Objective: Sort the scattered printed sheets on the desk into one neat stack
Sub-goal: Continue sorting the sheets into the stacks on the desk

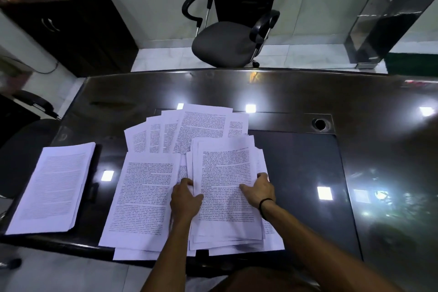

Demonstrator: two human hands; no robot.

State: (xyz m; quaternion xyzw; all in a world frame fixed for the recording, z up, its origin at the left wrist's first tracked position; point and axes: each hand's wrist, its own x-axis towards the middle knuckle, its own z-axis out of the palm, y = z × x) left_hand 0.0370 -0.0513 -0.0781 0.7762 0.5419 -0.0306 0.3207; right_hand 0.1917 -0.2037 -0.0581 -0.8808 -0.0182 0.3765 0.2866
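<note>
Printed sheets lie spread over the dark glossy desk (pixel 308 102). A loose, uneven pile of sheets (pixel 225 163) sits in front of me. My left hand (pixel 186 197) grips its left edge, fingers curled over the paper. My right hand (pixel 258 188) holds the right edge, thumb on top of the top sheet. A single sheet (pixel 142 192) lies flat just left of the pile. Several sheets are fanned out (pixel 189 125) behind it. A separate squared stack (pixel 54 185) rests at the desk's left end.
An office chair (pixel 227 40) stands beyond the desk's far edge. A dark inset mat (pixel 303 173) covers the desk's right half, with a round cable hole (pixel 320 124) at its back corner. A dark cabinet (pixel 71 26) stands at back left. Some sheets overhang the near edge.
</note>
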